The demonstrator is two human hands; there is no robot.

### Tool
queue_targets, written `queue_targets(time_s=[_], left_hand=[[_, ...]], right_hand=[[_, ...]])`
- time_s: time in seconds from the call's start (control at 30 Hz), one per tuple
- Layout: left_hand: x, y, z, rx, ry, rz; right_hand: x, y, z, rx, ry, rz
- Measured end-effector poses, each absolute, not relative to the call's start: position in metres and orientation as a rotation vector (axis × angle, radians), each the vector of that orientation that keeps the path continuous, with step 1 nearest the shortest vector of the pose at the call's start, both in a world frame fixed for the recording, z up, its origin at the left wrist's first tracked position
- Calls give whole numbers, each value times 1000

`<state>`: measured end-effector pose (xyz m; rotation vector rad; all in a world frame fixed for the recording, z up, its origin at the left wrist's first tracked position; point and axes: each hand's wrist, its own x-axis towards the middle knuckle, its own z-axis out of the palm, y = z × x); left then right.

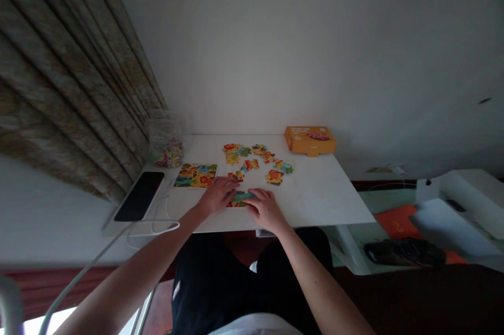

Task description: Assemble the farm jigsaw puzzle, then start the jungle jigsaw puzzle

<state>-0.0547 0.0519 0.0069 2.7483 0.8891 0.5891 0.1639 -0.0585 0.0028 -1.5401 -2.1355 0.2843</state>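
Note:
Near the front edge of the white table, my left hand and my right hand meet at a teal-edged puzzle piece. Both hands have their fingers closed on its ends, the left hand from one side and the right from the other. Under it lies a red and yellow puzzle piece, partly covered. Just beyond my left fingertips is another puzzle piece. Farther back, several loose puzzle pieces are scattered, some of them touching. Left of my left hand lies a colourful animal picture card.
At the back right of the white table stands an orange puzzle box. A clear bag of small items sits at the back left. A black phone and a white cable occupy the left edge, beside the curtain.

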Motion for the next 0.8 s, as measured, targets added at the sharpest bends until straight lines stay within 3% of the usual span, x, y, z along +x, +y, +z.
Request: queue_targets(time_s=[0.43, 0.8], left_hand=[[92, 155, 16, 2541, 1355, 473], [112, 208, 8, 2487, 1384, 237]], right_hand=[[169, -55, -5, -1538, -1983, 396], [172, -55, -1, -1561, -1907, 415]])
